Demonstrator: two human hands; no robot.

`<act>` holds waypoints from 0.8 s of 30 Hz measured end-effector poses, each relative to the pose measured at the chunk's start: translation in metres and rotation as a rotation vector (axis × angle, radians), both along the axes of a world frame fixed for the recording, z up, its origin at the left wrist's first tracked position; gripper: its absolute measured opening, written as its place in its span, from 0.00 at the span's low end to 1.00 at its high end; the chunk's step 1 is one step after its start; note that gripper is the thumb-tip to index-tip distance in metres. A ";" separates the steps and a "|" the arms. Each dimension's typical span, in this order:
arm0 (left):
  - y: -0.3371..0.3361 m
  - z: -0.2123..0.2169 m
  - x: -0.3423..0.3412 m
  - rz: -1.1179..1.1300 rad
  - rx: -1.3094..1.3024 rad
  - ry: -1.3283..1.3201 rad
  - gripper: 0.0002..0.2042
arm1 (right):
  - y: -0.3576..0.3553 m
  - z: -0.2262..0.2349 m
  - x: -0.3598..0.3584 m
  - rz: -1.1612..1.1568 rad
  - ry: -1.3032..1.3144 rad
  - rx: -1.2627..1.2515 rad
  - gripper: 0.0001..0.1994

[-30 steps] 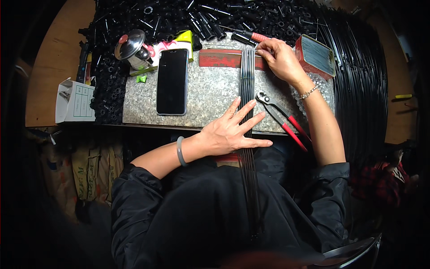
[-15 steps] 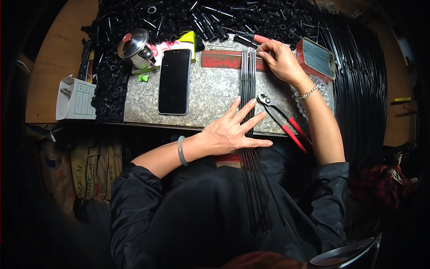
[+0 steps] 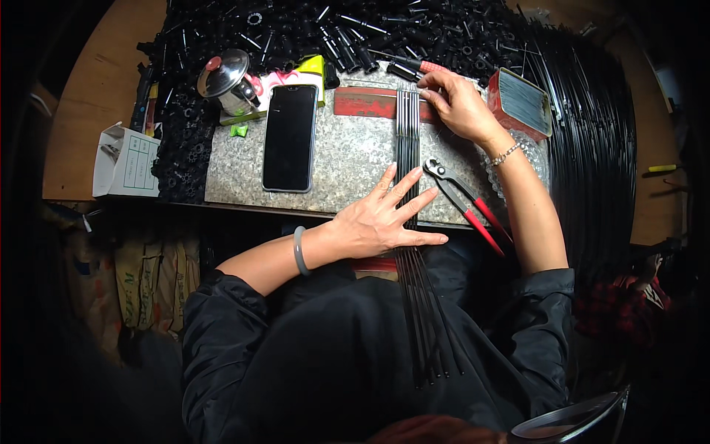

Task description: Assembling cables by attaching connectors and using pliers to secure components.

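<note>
A bundle of thin black rods (image 3: 407, 140) lies lengthwise across a speckled grey slab (image 3: 347, 159) and runs down over my lap. My left hand (image 3: 384, 218) rests flat on the rods near the slab's front edge, fingers spread. My right hand (image 3: 458, 103) touches the far ends of the rods, where they meet a red strip (image 3: 366, 102). Its fingers are bent over the rod tips. Red-handled pliers (image 3: 466, 203) lie on the slab between my hands, just right of the rods.
A black phone (image 3: 290, 137) lies on the slab's left part. A steel lidded pot (image 3: 224, 76) stands at the back left. A heap of small black parts (image 3: 355, 29) fills the back. A red tin (image 3: 521, 103) sits at right, beside long black coiled rods (image 3: 592, 148). A white box (image 3: 126, 159) stands at left.
The rod bundle's lower ends have shifted a little over my lap. Both hands stay almost where they were.
</note>
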State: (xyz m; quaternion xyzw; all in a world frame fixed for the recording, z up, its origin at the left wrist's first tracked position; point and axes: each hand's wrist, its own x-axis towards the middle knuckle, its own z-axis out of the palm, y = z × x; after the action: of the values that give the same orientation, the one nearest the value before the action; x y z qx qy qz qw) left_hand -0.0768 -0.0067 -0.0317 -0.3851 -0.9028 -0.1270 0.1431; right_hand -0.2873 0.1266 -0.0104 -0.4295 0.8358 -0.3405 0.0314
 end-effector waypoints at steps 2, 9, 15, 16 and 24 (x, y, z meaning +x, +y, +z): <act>0.000 -0.001 0.001 0.019 0.005 0.015 0.26 | -0.003 -0.005 0.000 -0.013 0.066 -0.125 0.06; 0.000 0.000 0.002 0.014 -0.012 0.009 0.25 | -0.001 0.002 0.001 -0.017 0.002 -0.014 0.06; -0.001 0.000 0.002 0.019 -0.009 0.025 0.25 | -0.003 0.005 0.000 0.005 -0.043 0.072 0.05; -0.001 0.000 0.001 0.017 -0.006 0.016 0.25 | -0.005 0.000 0.001 0.030 0.035 -0.016 0.05; 0.002 0.000 -0.001 0.012 0.028 -0.006 0.26 | -0.016 -0.012 -0.001 0.062 0.283 -0.222 0.07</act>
State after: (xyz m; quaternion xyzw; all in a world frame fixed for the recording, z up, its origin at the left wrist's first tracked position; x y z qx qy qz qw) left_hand -0.0774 -0.0047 -0.0321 -0.3773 -0.9036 -0.1399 0.1467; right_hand -0.2882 0.1103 -0.0219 -0.4995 0.7757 -0.3655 -0.1237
